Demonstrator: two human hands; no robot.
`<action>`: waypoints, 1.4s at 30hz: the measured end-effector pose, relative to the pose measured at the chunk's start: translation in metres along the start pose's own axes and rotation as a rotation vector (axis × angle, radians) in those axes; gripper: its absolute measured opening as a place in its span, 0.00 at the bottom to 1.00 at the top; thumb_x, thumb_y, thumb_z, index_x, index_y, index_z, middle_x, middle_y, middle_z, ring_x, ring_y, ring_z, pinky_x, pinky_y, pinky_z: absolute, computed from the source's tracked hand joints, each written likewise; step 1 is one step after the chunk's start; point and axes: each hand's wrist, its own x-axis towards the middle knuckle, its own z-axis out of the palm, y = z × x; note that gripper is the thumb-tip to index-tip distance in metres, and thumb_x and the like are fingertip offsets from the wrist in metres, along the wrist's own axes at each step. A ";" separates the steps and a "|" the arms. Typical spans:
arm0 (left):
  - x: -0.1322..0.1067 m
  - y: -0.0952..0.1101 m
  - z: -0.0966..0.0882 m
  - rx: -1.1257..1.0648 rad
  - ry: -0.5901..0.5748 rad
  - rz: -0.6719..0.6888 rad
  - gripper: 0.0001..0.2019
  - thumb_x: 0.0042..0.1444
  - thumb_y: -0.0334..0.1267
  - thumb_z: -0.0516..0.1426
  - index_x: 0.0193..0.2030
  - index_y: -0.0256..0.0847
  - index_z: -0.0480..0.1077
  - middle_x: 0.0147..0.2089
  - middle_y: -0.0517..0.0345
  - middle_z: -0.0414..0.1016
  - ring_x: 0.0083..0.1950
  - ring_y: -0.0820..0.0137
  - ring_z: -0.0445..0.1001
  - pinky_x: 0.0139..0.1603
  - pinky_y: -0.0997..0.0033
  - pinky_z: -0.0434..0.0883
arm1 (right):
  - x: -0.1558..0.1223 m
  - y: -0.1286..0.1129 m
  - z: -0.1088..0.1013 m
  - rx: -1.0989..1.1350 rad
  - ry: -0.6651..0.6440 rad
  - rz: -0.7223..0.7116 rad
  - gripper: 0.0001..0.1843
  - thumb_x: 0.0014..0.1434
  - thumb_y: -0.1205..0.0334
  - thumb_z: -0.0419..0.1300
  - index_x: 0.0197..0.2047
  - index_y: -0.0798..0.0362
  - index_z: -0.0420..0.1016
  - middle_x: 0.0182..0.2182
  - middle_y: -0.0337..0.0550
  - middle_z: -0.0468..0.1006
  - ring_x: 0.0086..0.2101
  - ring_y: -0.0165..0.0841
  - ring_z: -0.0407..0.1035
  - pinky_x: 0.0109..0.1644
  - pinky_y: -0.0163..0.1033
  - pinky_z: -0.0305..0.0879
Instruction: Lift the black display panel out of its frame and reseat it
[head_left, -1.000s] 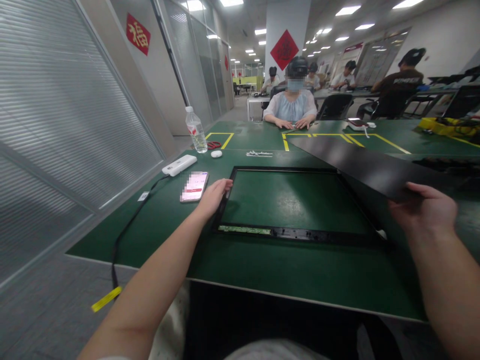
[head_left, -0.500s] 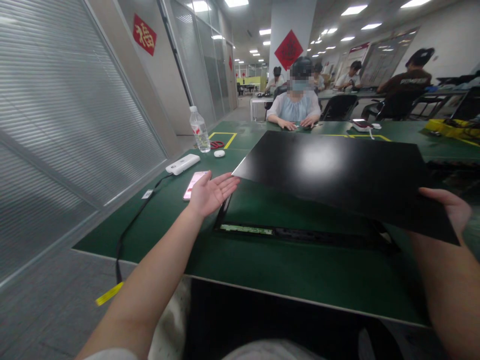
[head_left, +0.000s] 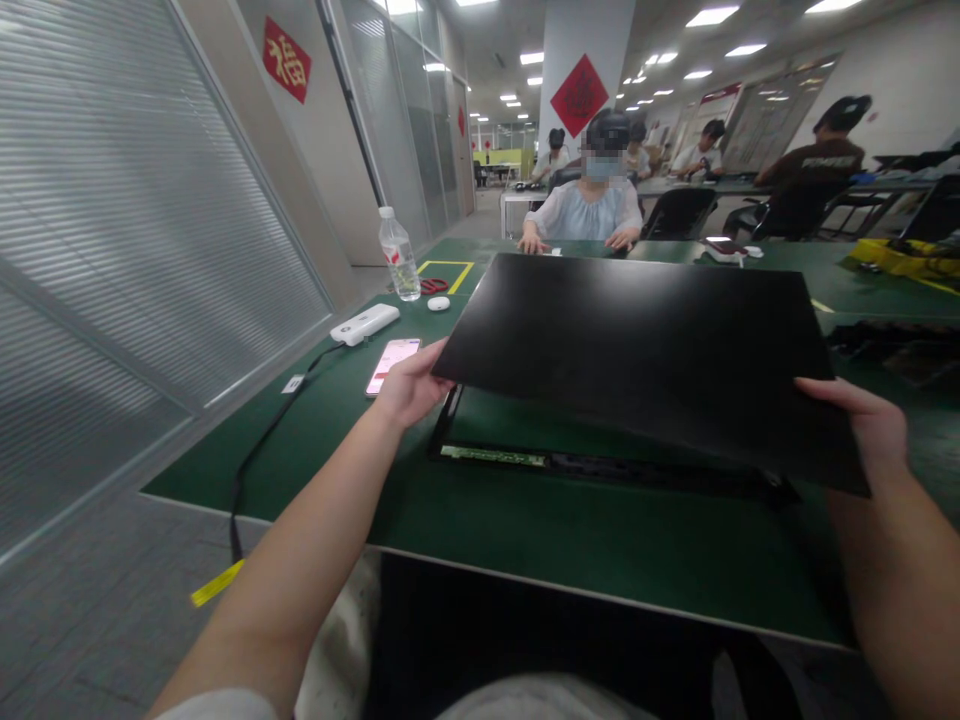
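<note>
A large, thin, glossy black panel point(head_left: 637, 350) is held up in the air, tilted, over the green table point(head_left: 570, 545). My right hand point(head_left: 870, 430) grips its right edge, thumb on top and fingers underneath. At the left edge my left hand point(head_left: 412, 388) has closed on the near corner, its fingertips partly hidden below the panel. Under the panel a black rectangular frame point(head_left: 622, 472) lies flat, with a green circuit strip point(head_left: 493, 457) along its near side. The panel hides the frame's far part.
Left of the frame are a lit phone point(head_left: 393, 366), a white device point(head_left: 365, 325) with a black strap, a small white case point(head_left: 439, 304), red scissors point(head_left: 433, 286) and a water bottle point(head_left: 399, 254). Dark parts point(head_left: 900, 350) lie at right. A person point(head_left: 592, 205) sits opposite.
My left hand has gone from open beside the panel's corner to gripping it. The panel and my right hand have shifted left. The person opposite has moved their hands apart.
</note>
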 end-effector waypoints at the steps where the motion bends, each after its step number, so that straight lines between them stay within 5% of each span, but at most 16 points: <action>1: 0.001 -0.001 -0.001 0.044 -0.010 0.036 0.19 0.50 0.33 0.66 0.50 0.39 0.80 0.48 0.52 0.84 0.46 0.63 0.81 0.47 0.67 0.77 | -0.006 -0.004 0.005 -0.001 0.049 0.027 0.11 0.38 0.64 0.68 0.30 0.45 0.79 0.27 0.44 0.82 0.36 0.50 0.81 0.42 0.57 0.83; 6: 0.005 -0.008 -0.006 0.175 -0.005 0.217 0.27 0.39 0.33 0.74 0.50 0.42 0.81 0.53 0.51 0.84 0.57 0.57 0.79 0.60 0.59 0.74 | -0.023 -0.012 0.020 -0.005 -0.017 -0.033 0.19 0.33 0.67 0.68 0.34 0.48 0.82 0.35 0.47 0.85 0.42 0.53 0.80 0.48 0.58 0.81; 12: 0.010 -0.018 -0.008 0.270 0.039 0.409 0.29 0.34 0.38 0.77 0.48 0.42 0.82 0.53 0.50 0.83 0.59 0.56 0.79 0.65 0.54 0.71 | -0.014 -0.004 0.014 -0.022 -0.084 -0.229 0.24 0.34 0.65 0.71 0.40 0.47 0.82 0.47 0.47 0.84 0.50 0.52 0.78 0.57 0.61 0.74; 17: 0.011 -0.022 -0.009 0.356 0.091 0.491 0.29 0.35 0.37 0.77 0.48 0.41 0.81 0.50 0.50 0.84 0.52 0.60 0.81 0.59 0.57 0.76 | -0.009 0.001 0.015 0.011 -0.056 -0.337 0.26 0.30 0.66 0.75 0.38 0.45 0.78 0.52 0.43 0.82 0.57 0.49 0.73 0.64 0.58 0.68; 22: 0.010 -0.021 -0.009 0.452 0.100 0.494 0.23 0.35 0.34 0.76 0.40 0.40 0.78 0.34 0.59 0.81 0.36 0.69 0.79 0.42 0.68 0.78 | -0.006 0.004 0.020 0.040 -0.073 -0.403 0.28 0.29 0.68 0.76 0.38 0.45 0.77 0.52 0.38 0.82 0.60 0.45 0.70 0.69 0.54 0.61; 25: 0.008 -0.020 -0.006 0.472 0.082 0.455 0.21 0.35 0.34 0.76 0.36 0.39 0.74 0.31 0.62 0.78 0.33 0.72 0.77 0.38 0.71 0.76 | -0.005 0.006 0.021 0.048 -0.062 -0.350 0.27 0.30 0.68 0.75 0.38 0.46 0.77 0.51 0.39 0.82 0.59 0.45 0.72 0.67 0.54 0.65; 30: 0.004 -0.020 -0.002 0.453 0.014 0.319 0.23 0.35 0.37 0.76 0.36 0.40 0.72 0.35 0.59 0.80 0.39 0.67 0.79 0.48 0.63 0.77 | -0.006 0.007 0.022 0.004 -0.086 -0.220 0.21 0.38 0.69 0.72 0.39 0.46 0.78 0.47 0.42 0.83 0.52 0.44 0.76 0.59 0.51 0.73; 36: 0.000 -0.021 0.000 0.472 -0.061 0.184 0.33 0.35 0.35 0.76 0.50 0.40 0.71 0.45 0.52 0.83 0.48 0.59 0.82 0.55 0.57 0.76 | 0.003 0.011 0.020 -0.047 -0.074 -0.003 0.22 0.39 0.70 0.69 0.40 0.46 0.79 0.37 0.43 0.85 0.41 0.45 0.80 0.47 0.50 0.79; 42: -0.002 -0.020 -0.002 0.502 -0.099 0.081 0.41 0.36 0.33 0.76 0.59 0.39 0.65 0.43 0.53 0.83 0.41 0.62 0.83 0.47 0.61 0.78 | 0.007 0.012 0.018 -0.096 -0.073 0.167 0.20 0.41 0.71 0.68 0.40 0.46 0.79 0.31 0.42 0.84 0.27 0.41 0.78 0.31 0.46 0.78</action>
